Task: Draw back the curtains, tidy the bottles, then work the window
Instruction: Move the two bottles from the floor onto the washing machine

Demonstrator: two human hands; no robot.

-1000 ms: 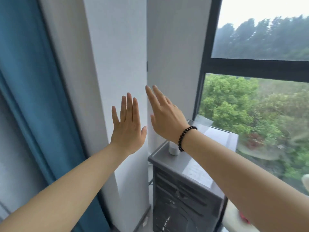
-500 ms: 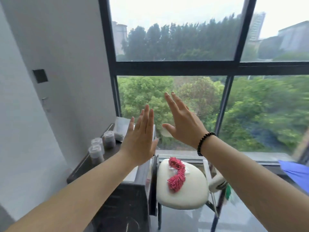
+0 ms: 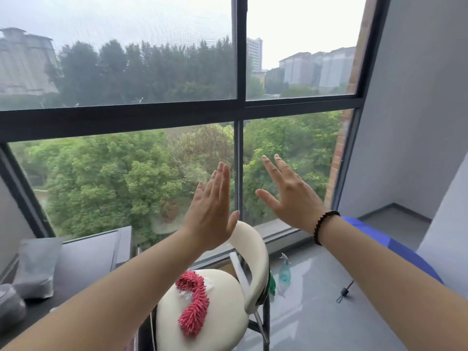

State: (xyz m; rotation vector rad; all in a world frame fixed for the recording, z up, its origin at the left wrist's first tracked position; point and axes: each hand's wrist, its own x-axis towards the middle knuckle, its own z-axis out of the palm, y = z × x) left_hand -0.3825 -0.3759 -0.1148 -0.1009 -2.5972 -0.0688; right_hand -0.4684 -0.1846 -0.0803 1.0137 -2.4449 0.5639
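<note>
Held the left hand (image 3: pixel 210 214) up flat, fingers straight and close together, thumb out, gripping nothing. Held the right hand (image 3: pixel 291 196) beside it the same way, fingers straight and a little spread, a bead bracelet (image 3: pixel 325 225) on the wrist, likewise gripping nothing. Raised both in the air in front of the window (image 3: pixel 238 115), apart from the glass as far as can be told, on either side of its upright bar. Probably lifted so as a ready pose while turning to look for the next thing, not to work on anything yet. Saw no handle or latch within reach.

Faced the window squarely, its dark frame across the far side. Found no curtains in view. Could not make out any bottles either: only a grey pouch (image 3: pixel 35 264) on the cabinet top (image 3: pixel 86 254) at near left, with a blurred grey shape just beside it at the edge. Stood behind a white chair (image 3: pixel 253 252) with a pink fluffy thing (image 3: pixel 193 302) lying on its seat.

Compared with a second ago: turned well to the right, away from the blue curtain and white wall seen then. Compared with half a second ago: swung further right, so lost the small jars on the cabinet and gained the right-hand wall and floor. Kept both hands raised and flat throughout.
</note>
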